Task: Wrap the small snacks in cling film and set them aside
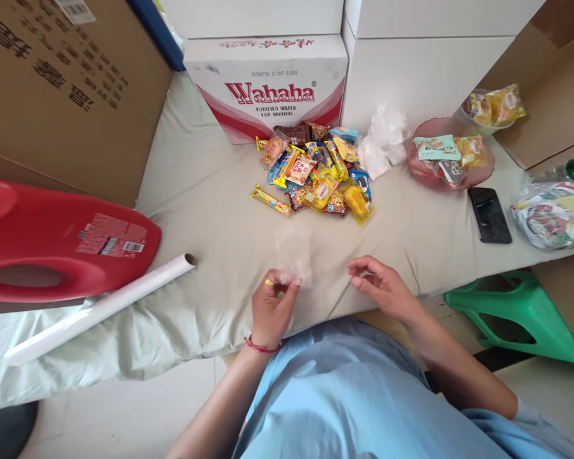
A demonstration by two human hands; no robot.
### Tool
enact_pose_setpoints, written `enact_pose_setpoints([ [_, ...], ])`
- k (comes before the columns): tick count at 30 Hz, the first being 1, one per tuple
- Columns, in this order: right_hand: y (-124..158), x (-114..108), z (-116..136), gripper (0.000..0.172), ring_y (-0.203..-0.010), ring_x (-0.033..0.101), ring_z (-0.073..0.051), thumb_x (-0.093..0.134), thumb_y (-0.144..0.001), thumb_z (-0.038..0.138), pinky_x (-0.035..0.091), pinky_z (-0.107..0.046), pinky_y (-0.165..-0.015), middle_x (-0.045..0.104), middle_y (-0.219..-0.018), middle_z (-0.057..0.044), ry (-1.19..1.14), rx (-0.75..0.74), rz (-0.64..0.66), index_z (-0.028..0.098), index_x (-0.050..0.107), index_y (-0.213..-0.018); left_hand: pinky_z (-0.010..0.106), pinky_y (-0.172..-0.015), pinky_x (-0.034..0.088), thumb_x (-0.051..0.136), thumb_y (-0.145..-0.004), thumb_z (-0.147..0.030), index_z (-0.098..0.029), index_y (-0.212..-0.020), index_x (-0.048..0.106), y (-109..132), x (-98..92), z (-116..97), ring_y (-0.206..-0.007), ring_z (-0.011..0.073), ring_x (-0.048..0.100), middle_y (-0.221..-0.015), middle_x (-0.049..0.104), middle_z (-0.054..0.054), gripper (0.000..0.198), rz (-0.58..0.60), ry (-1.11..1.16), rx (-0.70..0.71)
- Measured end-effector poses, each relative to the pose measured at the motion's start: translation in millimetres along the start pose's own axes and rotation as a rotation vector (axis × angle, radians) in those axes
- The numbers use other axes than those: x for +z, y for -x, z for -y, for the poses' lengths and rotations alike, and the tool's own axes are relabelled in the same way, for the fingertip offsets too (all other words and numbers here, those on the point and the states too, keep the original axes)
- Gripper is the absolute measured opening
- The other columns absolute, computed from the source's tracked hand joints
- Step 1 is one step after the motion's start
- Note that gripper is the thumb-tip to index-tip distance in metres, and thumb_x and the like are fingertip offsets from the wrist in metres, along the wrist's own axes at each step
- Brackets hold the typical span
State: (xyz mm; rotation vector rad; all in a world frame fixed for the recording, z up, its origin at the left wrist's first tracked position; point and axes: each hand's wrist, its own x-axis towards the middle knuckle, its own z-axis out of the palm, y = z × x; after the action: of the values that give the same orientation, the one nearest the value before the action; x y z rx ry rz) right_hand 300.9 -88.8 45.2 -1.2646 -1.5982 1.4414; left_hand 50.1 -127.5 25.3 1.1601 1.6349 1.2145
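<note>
Between the thumb and fingers of my left hand point(273, 306) is the near edge of a small clear plastic bag point(294, 252), which lies toward the pile. My right hand point(382, 287) is held apart from it over the cloth, fingers curved, thumb and fingertips separated, with nothing in them. Beyond the bag is a heap of wrapped snacks point(323, 185) in yellow, brown and blue packets. One thin yellow snack stick point(270, 200) lies at the heap's left front. Crumpled clear plastic bags point(385, 140) sit right of the heap.
A white-and-red water carton point(272, 83) stands behind the heap. On the right are a pink bowl point(452, 182) with packets, a black phone point(490, 215) and a green stool point(521, 312). A red jug point(67, 236) and a white roll point(100, 312) lie left.
</note>
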Motion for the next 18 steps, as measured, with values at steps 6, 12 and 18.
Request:
enact_pose_setpoints([
  [6, -22.0, 31.9, 34.2, 0.015, -0.104, 0.062, -0.022, 0.069, -0.096, 0.038, 0.052, -0.038, -0.092, 0.066, -0.106, -0.008, 0.262, -0.406, -0.003, 0.025, 0.070, -0.103, 0.024, -0.067, 0.044, 0.070, -0.089, -0.035, -0.021, -0.078, 0.061, -0.3, 21.2, -18.5, -0.067, 0.0113, 0.054, -0.075, 0.060, -0.002, 0.019, 0.156, -0.063, 0.179],
  [12, -13.6, -9.0, 9.3, 0.019, -0.077, 0.061, -0.016, 0.065, -0.098, 0.039, 0.049, -0.029, -0.071, 0.065, -0.086, -0.003, 0.253, -0.219, -0.151, 0.022, 0.067, -0.091, 0.021, -0.054, 0.040, 0.076, -0.082, -0.047, -0.021, -0.082, 0.057, 0.8, -20.0, 9.7, -0.058, 0.0091, 0.049, -0.070, 0.055, -0.004, 0.033, -0.037, 0.185, -0.215],
  [18, 23.2, -30.2, -22.2, 0.029, -0.078, 0.065, -0.019, 0.060, -0.097, 0.049, 0.051, -0.030, -0.069, 0.072, -0.086, -0.004, 0.271, 0.085, -0.055, 0.022, 0.071, -0.097, 0.020, -0.053, 0.041, 0.083, -0.072, -0.038, -0.023, -0.103, 0.051, 12.2, -68.2, 26.2, -0.071, 0.0105, 0.055, -0.094, 0.058, -0.001, 0.047, -0.508, 0.115, -0.184],
])
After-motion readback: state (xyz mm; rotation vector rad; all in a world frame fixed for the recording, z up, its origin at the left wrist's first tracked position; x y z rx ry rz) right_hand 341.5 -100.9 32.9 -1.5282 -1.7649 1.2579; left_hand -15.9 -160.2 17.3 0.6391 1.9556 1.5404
